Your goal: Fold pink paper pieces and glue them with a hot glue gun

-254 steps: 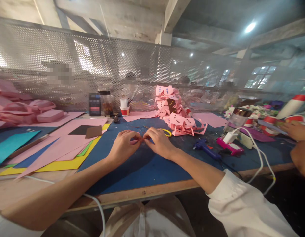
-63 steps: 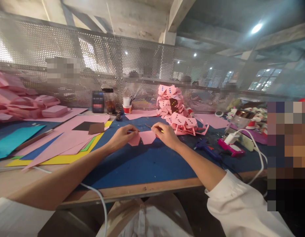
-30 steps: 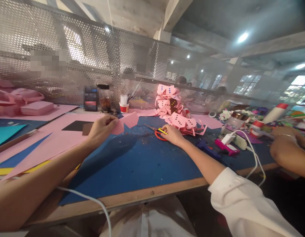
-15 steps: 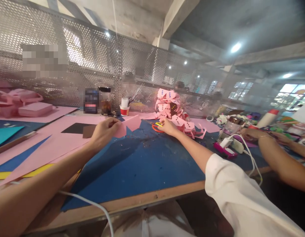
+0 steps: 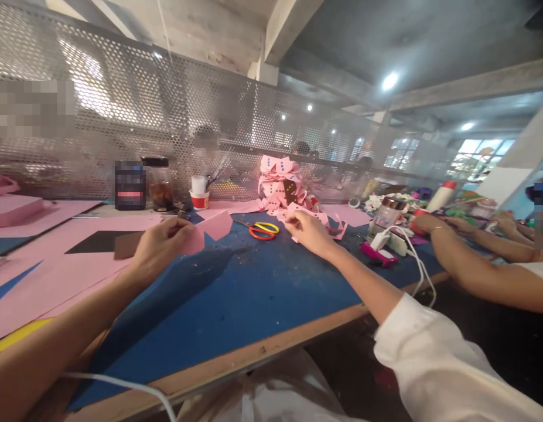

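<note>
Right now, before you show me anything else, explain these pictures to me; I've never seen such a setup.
There is no machine here: a person works with two bare hands. Every picture comes from one camera worn on that person's head, looking forward and down.

The left hand holds a pink cut-out with a notch in its edge. The right hand is in front of a pile of pink pieces with dots on them; whether its fingers hold anything, I can't tell.

On the blue work surface, scissors with red and yellow handles lie between the hands. Pink sheets spread out at the left. On the right side, a co-worker's arm reaches in; that is someone else.
</note>
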Tool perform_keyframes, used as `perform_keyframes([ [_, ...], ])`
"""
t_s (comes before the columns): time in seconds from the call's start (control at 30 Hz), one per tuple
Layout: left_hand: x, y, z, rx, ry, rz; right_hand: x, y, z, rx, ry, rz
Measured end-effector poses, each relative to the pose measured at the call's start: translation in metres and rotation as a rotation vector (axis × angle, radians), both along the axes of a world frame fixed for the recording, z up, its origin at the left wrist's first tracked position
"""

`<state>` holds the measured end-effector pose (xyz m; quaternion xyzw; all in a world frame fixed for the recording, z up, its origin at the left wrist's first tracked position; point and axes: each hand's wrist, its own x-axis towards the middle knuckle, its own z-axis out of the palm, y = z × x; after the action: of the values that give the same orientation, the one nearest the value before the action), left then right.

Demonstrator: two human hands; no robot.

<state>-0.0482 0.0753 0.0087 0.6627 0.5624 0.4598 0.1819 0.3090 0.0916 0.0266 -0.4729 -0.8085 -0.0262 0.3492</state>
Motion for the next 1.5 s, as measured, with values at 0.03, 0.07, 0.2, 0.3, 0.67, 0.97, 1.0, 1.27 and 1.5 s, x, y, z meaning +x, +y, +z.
perform_keyframes([
  [0.03, 0.000, 0.000, 0.000, 0.000, -0.004, -0.003, 0.017, -0.017, 0.005, 0.016, -0.020, -0.050],
  [0.07, 0.001, 0.000, 0.000, -0.010, 0.001, 0.000, 0.035, -0.033, 0.009, 0.011, -0.042, -0.118],
  [0.2, 0.000, 0.002, -0.002, -0.002, 0.026, 0.040, 0.095, -0.084, 0.009, -0.179, -0.240, -0.376],
  [0.3, -0.001, 0.004, -0.003, -0.018, 0.037, 0.064, 0.115, -0.105, -0.005, -0.235, -0.430, -0.507],
  [0.67, 0.000, 0.004, -0.005, -0.043, 0.029, 0.068, 0.116, -0.098, -0.030, -0.277, -0.536, -0.703],
  [0.97, -0.002, 0.005, -0.005, -0.025, 0.018, 0.015, 0.105, -0.111, -0.031, -0.172, 0.261, -0.406],
  [1.0, -0.002, 0.005, -0.005, -0.023, 0.006, 0.010, 0.098, -0.111, -0.026, -0.223, 0.424, -0.288],
  [1.27, -0.002, 0.002, -0.002, -0.005, -0.042, 0.002, 0.026, -0.086, 0.007, -0.637, 1.026, 0.302],
  [1.5, -0.005, 0.003, -0.004, 0.006, -0.034, 0.012, -0.023, -0.051, 0.021, -0.721, 0.911, 0.539],
])
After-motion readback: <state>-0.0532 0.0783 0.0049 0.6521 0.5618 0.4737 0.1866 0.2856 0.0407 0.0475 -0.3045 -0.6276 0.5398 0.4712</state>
